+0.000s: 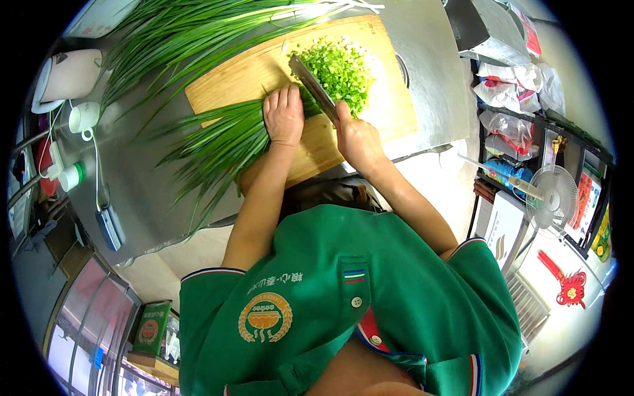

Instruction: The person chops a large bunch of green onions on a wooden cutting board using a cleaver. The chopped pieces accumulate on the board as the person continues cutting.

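Green scallions [221, 137]: ctr-left of frame, on board [234, 82]
Your L hand [284, 117]: ctr, fingers tog., pinning scallions
Knife [315, 90]: upper ctr, beside chopped bits [340, 72]
Your R hand [358, 140]: ctr, wrapped rnd knife handle

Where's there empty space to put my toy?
Bare metal table lies right of the cutting board, and between the dark device and the green leaves under the left hand. The board's upper-left part is mostly bare; its middle is crowded: leaves, right hand, knife, chopped greens.
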Motion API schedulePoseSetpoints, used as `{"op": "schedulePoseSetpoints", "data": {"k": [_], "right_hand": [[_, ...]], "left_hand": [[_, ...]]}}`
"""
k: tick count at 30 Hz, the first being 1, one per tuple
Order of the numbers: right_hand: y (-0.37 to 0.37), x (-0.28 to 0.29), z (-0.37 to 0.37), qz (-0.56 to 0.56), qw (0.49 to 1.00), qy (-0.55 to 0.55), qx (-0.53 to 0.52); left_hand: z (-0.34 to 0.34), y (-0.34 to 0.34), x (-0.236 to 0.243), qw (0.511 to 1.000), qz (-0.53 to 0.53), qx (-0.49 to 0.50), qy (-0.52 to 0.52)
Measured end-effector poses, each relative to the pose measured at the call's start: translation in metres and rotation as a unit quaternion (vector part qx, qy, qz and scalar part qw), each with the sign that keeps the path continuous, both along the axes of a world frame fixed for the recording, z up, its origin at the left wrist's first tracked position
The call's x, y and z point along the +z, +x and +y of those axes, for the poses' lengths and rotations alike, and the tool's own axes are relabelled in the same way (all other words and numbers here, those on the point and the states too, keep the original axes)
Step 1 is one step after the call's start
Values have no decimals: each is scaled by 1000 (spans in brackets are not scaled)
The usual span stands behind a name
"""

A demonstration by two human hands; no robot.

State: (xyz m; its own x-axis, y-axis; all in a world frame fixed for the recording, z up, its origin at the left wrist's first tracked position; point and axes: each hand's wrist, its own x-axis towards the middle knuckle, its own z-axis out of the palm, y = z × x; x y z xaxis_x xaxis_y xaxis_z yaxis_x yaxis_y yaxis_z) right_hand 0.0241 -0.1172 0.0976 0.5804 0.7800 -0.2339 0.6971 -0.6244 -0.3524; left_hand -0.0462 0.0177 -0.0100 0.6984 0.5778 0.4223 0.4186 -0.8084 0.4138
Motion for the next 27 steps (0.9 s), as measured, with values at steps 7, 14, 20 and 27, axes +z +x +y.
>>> {"op": "schedulePoseSetpoints", "data": {"k": [7, 14, 20, 27], "right_hand": [[1, -4, 4, 25, 997, -69, 18], [9, -40, 14, 14, 999, 29, 0], [0, 10, 8, -20, 1000, -9, 15], [-11, 2, 6, 13, 998, -55, 4]], "left_hand": [[-2, -3, -1, 999, 20, -6, -30], [-3, 2, 2, 1000, 12, 16, -2], [0, -2, -4, 999, 36, 9, -4], [-1, -3, -1, 998, 59, -4, 31]]}}
